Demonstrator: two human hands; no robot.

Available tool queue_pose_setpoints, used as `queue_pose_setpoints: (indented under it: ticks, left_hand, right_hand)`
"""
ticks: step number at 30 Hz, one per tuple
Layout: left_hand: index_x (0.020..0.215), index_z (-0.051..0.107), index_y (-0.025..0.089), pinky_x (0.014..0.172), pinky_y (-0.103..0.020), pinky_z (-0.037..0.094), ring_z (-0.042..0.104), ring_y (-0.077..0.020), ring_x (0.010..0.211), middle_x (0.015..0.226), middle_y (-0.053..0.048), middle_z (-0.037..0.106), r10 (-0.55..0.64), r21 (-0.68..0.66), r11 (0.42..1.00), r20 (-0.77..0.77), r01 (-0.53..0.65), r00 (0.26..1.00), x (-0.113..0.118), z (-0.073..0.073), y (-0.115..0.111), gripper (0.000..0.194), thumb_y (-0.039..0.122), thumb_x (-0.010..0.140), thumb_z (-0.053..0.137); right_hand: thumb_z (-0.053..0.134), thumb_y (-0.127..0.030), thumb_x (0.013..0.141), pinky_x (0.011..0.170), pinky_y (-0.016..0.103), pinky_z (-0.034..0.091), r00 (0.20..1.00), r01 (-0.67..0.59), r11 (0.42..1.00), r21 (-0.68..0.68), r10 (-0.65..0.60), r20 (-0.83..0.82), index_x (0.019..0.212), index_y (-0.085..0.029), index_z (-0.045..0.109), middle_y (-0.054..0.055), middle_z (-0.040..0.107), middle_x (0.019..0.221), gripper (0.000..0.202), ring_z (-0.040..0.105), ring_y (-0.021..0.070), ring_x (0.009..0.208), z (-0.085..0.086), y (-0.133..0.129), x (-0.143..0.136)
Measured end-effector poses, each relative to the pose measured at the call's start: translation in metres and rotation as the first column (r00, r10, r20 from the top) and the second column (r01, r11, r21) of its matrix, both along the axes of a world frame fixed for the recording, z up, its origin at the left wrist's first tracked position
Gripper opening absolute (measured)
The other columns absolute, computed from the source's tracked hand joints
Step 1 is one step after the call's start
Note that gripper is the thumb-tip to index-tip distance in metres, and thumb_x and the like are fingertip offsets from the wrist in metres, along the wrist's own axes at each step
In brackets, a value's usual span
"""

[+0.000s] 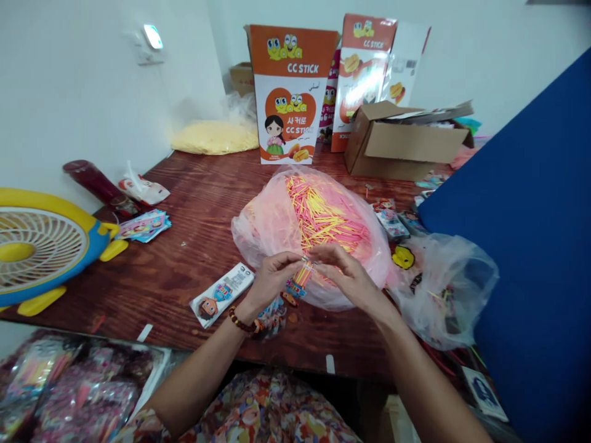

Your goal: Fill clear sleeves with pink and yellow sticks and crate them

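Note:
Between my two hands is a small clear packet of pink and yellow sticks with a blue printed lower end. My left hand pinches its upper left edge, and my right hand pinches the upper right. Just behind them lies a large clear bag, open on top, full of loose pink and yellow sticks. To the left of my left hand rests a white printed stack of wrappers. Several small printed packets lie beside my left wrist, partly hidden by it.
A yellow and blue fan stands at the left, near a dark red bottle. Printed cartons and an open brown box line the back. At the right are a clear bag and a blue panel.

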State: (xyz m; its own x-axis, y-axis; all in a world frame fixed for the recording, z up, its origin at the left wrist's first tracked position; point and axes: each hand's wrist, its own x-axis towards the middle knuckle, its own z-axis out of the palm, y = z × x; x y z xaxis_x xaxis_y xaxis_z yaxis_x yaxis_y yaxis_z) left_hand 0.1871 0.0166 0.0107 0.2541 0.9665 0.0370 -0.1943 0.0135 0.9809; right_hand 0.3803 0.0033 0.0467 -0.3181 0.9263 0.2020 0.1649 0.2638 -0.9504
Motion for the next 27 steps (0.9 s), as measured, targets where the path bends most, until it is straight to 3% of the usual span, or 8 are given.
queue_pose_setpoints:
  ticks: [2,4,7,10,14,17,20,27]
  left_hand:
    - [0.090,0.076,0.016,0.078,-0.026,0.050,0.063,-0.0153,0.081,0.089,-0.004,0.074,0.018,0.003,1.000,0.008,-0.018,1.000,-0.003,-0.001,-0.001,0.025,0.038,0.079,0.073]
    - [0.090,0.077,0.017,0.080,-0.027,0.051,0.064,-0.0154,0.082,0.089,-0.004,0.075,0.050,0.027,0.998,0.019,-0.051,0.999,-0.006,0.000,-0.002,0.022,0.035,0.079,0.074]
    - [0.089,0.079,0.019,0.083,-0.026,0.050,0.066,-0.0154,0.086,0.092,-0.003,0.076,0.111,0.099,0.989,0.015,-0.112,0.994,-0.008,0.005,-0.004,0.015,0.029,0.081,0.072]
    - [0.088,0.079,0.019,0.084,-0.027,0.051,0.066,-0.0169,0.089,0.093,-0.004,0.076,0.138,0.132,0.982,-0.019,-0.134,0.990,-0.012,0.010,-0.005,0.014,0.028,0.081,0.071]
    - [0.089,0.078,0.017,0.083,-0.030,0.052,0.066,-0.0185,0.087,0.091,-0.005,0.076,0.162,0.033,0.986,-0.017,-0.161,0.987,-0.022,0.014,-0.008,0.019,0.033,0.078,0.074]
    - [0.099,0.076,0.016,0.079,-0.030,0.052,0.066,-0.0185,0.086,0.097,-0.006,0.075,0.056,-0.083,0.995,0.001,-0.056,0.998,-0.030,0.014,-0.011,0.030,0.034,0.074,0.078]
    - [0.093,0.075,0.014,0.074,-0.027,0.050,0.063,-0.0159,0.077,0.088,-0.005,0.073,-0.048,-0.134,0.990,-0.051,0.041,0.998,-0.037,0.009,-0.014,0.031,0.034,0.070,0.081]
    - [0.084,0.074,0.013,0.065,-0.025,0.046,0.058,-0.0137,0.068,0.077,-0.002,0.069,0.005,-0.163,0.986,-0.137,-0.027,0.991,-0.048,-0.005,-0.020,0.027,0.037,0.072,0.079]
  right_hand:
    - [0.067,-0.035,0.087,0.076,0.031,0.050,0.996,0.057,0.997,0.059,-0.061,0.069,0.091,-0.023,0.072,0.001,0.070,0.084,0.013,0.063,0.0174,0.079,-0.002,0.001,0.002]
    - [0.067,-0.034,0.087,0.071,0.030,0.047,0.994,0.061,0.994,0.095,-0.069,0.088,0.080,-0.022,0.072,0.000,0.068,0.075,0.015,0.060,0.0167,0.071,-0.003,0.002,0.000]
    - [0.068,-0.034,0.085,0.067,0.029,0.045,0.998,0.051,0.996,0.077,-0.054,0.038,0.079,-0.022,0.073,0.000,0.069,0.075,0.015,0.060,0.0170,0.070,0.001,0.005,-0.005]
    - [0.070,-0.033,0.083,0.064,0.028,0.043,0.991,0.124,0.987,0.105,-0.128,0.028,0.073,-0.022,0.073,0.000,0.067,0.070,0.015,0.058,0.0159,0.066,0.004,0.008,-0.012]
    - [0.070,-0.032,0.082,0.065,0.028,0.044,0.995,0.095,0.994,0.055,-0.095,-0.013,0.073,-0.022,0.073,0.000,0.067,0.070,0.014,0.059,0.0157,0.066,0.002,0.011,-0.022]
    - [0.070,-0.033,0.080,0.060,0.027,0.044,0.985,0.134,0.990,-0.034,-0.137,-0.108,0.074,-0.021,0.074,-0.001,0.066,0.065,0.014,0.058,0.0148,0.061,-0.004,0.014,-0.032]
    - [0.071,-0.035,0.079,0.055,0.025,0.043,0.980,0.122,0.989,-0.085,-0.133,-0.146,0.073,-0.020,0.073,-0.001,0.066,0.061,0.016,0.056,0.0133,0.057,-0.010,0.018,-0.041]
    - [0.070,-0.033,0.078,0.049,0.022,0.039,0.986,0.043,0.987,-0.154,-0.067,-0.155,0.074,-0.019,0.071,-0.002,0.065,0.061,0.014,0.054,0.0110,0.054,-0.019,0.021,-0.052]
